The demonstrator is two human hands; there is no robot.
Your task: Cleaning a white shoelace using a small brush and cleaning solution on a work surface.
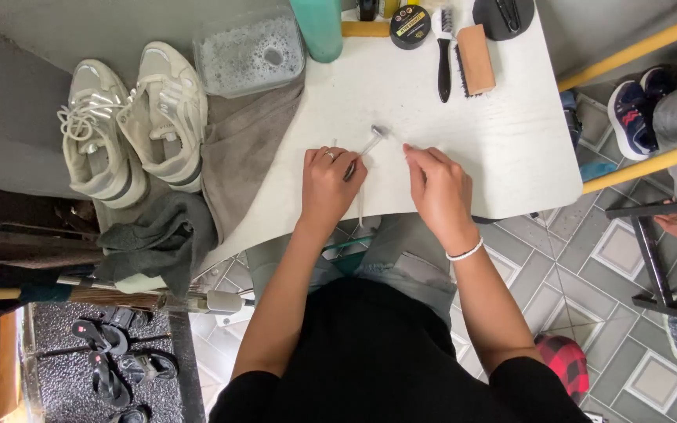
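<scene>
Firmly pinch the thin white shoelace (370,146) between both hands on the smooth white table (511,149) — your left hand (331,184) closed on one stretch, your right hand (436,188) curled on the other. Keep the limp cord taut, its stiff grey tip pointing away — clear of the damp grey cloth (240,149).

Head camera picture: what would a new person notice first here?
First, the two hands at the near edge of the white table: the left hand and the right hand work together on a small white lace-like strip. Next, the pair of worn white sneakers at the far left, beside a clear tub of soapy water. Brushes lie at the far edge.
</scene>
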